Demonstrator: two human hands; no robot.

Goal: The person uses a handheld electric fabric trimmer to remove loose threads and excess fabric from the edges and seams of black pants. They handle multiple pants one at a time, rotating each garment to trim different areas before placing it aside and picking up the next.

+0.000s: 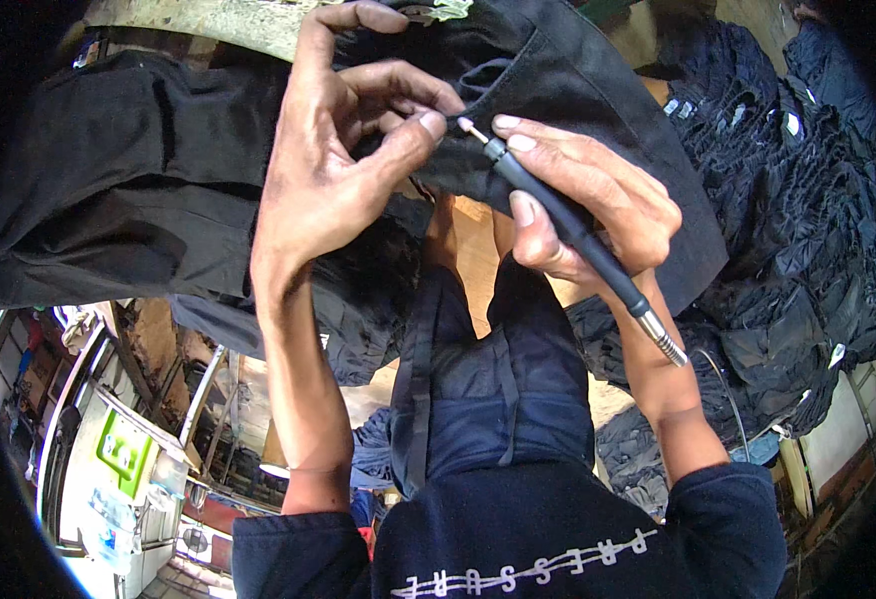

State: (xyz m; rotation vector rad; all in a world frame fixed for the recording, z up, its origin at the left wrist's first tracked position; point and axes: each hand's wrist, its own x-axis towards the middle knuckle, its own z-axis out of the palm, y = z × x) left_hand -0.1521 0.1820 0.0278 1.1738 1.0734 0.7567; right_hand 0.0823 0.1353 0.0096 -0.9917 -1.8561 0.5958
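My left hand (pixel 323 170) is in front of a black garment (pixel 608 90), thumb and index finger pinching a bit of its edge near a curved, stitched seam. Its other fingers are curled or raised. In my right hand (pixel 608 195) is a slim black rotary tool handpiece (pixel 568 220), gripped like a pen. The handpiece slants up to the left, and its small pale tip is just beside the pinched cloth; whether they touch I cannot tell. A metal spring collar forms its lower end, over my right forearm.
A large pile of dark garments (pixel 778 200) with small white tags fills the right side. More black cloth (pixel 108 170) spreads at the left. A thin cable (pixel 733 399) curves beside my right forearm. At the lower left are a white surface and a bright green item (pixel 125 451).
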